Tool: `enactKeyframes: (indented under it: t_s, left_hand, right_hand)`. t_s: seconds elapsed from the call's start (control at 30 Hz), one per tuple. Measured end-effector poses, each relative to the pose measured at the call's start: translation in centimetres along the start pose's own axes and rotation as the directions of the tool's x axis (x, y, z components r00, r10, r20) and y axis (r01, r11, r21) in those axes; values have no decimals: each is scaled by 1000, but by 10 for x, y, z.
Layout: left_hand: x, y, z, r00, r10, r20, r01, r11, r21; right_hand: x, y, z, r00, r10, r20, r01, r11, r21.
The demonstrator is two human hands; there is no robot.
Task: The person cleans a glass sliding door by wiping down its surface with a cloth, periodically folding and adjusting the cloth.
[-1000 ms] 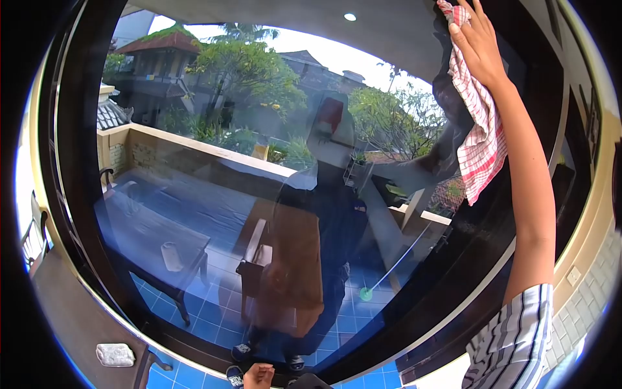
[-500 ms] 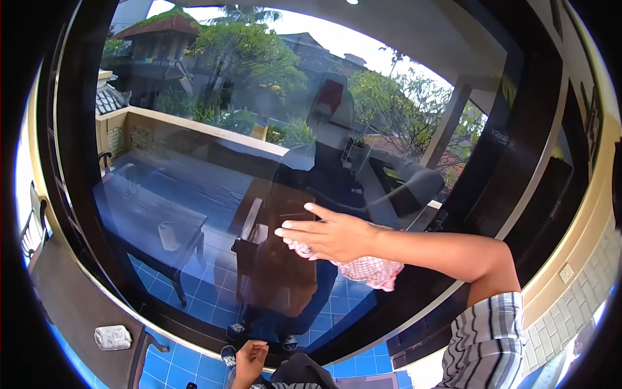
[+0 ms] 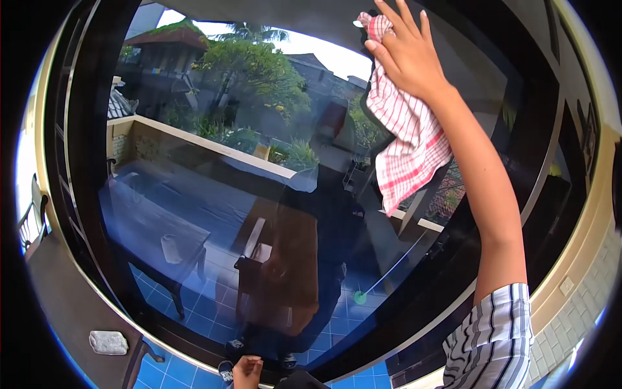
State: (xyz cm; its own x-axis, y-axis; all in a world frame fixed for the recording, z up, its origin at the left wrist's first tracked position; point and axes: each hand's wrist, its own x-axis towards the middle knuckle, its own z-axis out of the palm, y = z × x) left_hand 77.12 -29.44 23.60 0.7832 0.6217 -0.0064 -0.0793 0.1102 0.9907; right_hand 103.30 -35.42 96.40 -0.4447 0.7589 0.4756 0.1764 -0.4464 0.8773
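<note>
Red and white checked cloth (image 3: 411,152) is up against the glass (image 3: 214,207), high up and closer to the right edge than the left. The right hand (image 3: 403,48) has it pinned there, fingers spread apart, with a bunched bit poking out by the thumb and the rest hanging down below the palm in loose folds. That arm's reaching up out of a striped sleeve (image 3: 489,334), rolled around the elbow.

Left hand (image 3: 247,371) is way down by the bottom edge of the glass, fingers curled in loosely. Can't tell if the tips actually meet or if anything's in there. There's a dark shoe (image 3: 225,371) just beside it.

Over on the left there's a brown table (image 3: 68,288) with a pale lumpy block (image 3: 108,342) near its right corner, close to the leg. A chair (image 3: 35,217) sits by the table's far end, and the floor (image 3: 173,375) is blue tile. Glass is super reflective too: trees, roofs, a low wall and a dark person shape all show in it.
</note>
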Motion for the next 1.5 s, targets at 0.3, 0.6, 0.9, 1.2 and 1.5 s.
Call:
enactKeyframes:
  t_s: [0.3,0.6,0.9,1.2,1.5]
  left_hand:
    - [-2,9,-7,999,-14,32,14,1000,-2]
    - [-20,-32,-60,995,-35,-96,33,999,-24]
    - [-1,-11,-74,977,-24,-211,14,999,-49]
    - [6,17,-57,990,45,-133,-51,998,-43]
    - [-32,-39,-108,954,16,-299,-16,1000,3]
  right_hand:
    - [-103,-220,-22,882,-450,138,361,834,417]
    - [-84,-226,3,950,-293,106,188,811,554]
    - [22,-44,16,981,168,-99,-168,986,8]
    - [-81,-297,-8,901,-423,91,343,826,447]
    - [-54,-285,18,957,-290,24,246,850,466]
